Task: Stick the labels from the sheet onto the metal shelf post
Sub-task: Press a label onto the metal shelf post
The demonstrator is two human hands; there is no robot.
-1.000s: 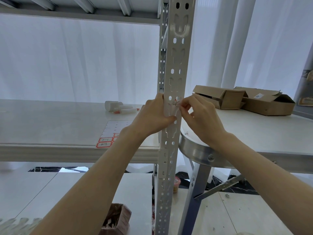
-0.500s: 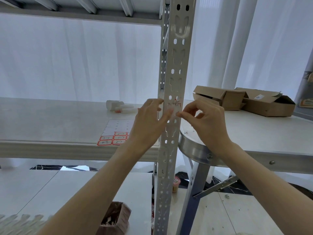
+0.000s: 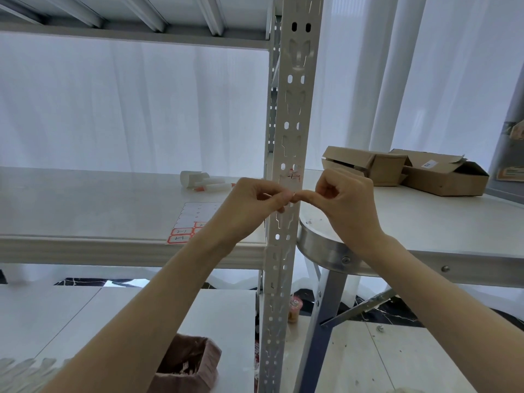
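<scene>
In front of white curtains, the left hand and right hand met fingertip to fingertip before the perforated metal shelf post, pinching something too small to tell, just below a stuck label, while the label sheet lay on the pale shelf board.
</scene>
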